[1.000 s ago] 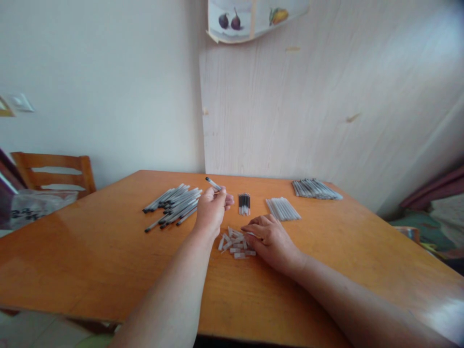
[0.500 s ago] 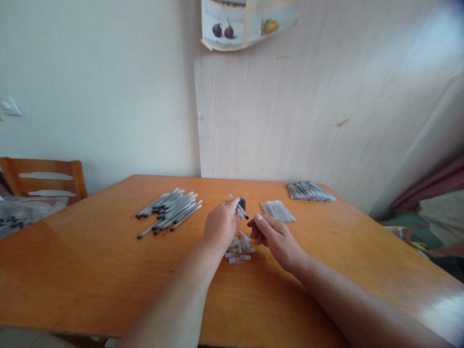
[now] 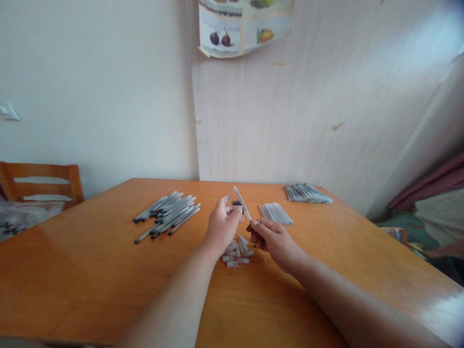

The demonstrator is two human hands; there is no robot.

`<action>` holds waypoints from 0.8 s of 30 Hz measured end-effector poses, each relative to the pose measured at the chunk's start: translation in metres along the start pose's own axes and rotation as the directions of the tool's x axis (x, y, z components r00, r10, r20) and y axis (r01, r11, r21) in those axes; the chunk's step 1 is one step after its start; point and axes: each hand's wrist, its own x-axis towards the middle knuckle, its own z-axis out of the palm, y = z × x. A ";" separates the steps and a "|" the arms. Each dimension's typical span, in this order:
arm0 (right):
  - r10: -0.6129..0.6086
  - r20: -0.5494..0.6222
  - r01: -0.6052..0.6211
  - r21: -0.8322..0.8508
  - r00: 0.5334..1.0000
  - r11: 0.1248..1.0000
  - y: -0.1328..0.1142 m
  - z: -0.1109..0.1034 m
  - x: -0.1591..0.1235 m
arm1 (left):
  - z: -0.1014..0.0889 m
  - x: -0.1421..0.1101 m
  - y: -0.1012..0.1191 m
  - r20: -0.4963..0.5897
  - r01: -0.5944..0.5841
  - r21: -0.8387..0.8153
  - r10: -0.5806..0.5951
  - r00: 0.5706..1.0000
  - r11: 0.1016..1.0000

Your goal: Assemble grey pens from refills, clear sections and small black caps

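My right hand [image 3: 273,238] pinches a slim translucent pen [image 3: 242,202] near its lower end; the pen slants up and to the left, its lower tip hidden by my fingers. Close beside it, my left hand [image 3: 222,226] has its thumb and fingers apart and holds nothing that I can see. Just past those fingers sits a small cluster of black pieces [image 3: 237,203], partly covered by the hand. Several short clear pen caps [image 3: 235,256] lie in a loose heap below and between both hands.
On the wooden table [image 3: 90,270], many black-ended pens [image 3: 168,212] are piled at left. A row of clear tubes [image 3: 276,213] lies beyond my right hand, and a bundle of grey pens [image 3: 308,193] at the back right. A chair [image 3: 43,179] stands at left.
The pen has passed from my left hand to my right, its black end no longer showing. My left fingers have spread. The view has tilted slightly upward.
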 end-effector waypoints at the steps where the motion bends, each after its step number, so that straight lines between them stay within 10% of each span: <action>1: -0.001 0.021 0.000 0.010 1.000 1.000 -0.001 0.000 -0.001 | -0.001 0.000 0.002 0.069 0.084 -0.100 -0.077 0.995 0.991; 6: -0.026 0.155 0.019 0.050 0.988 0.999 -0.003 0.002 -0.003 | -0.005 -0.003 0.007 0.354 0.299 -0.290 -0.188 0.916 0.909; 24: -0.183 -0.042 0.164 -0.283 0.982 0.945 0.012 -0.003 0.006 | -0.002 0.001 -0.003 0.227 0.271 -0.220 -0.221 0.949 0.937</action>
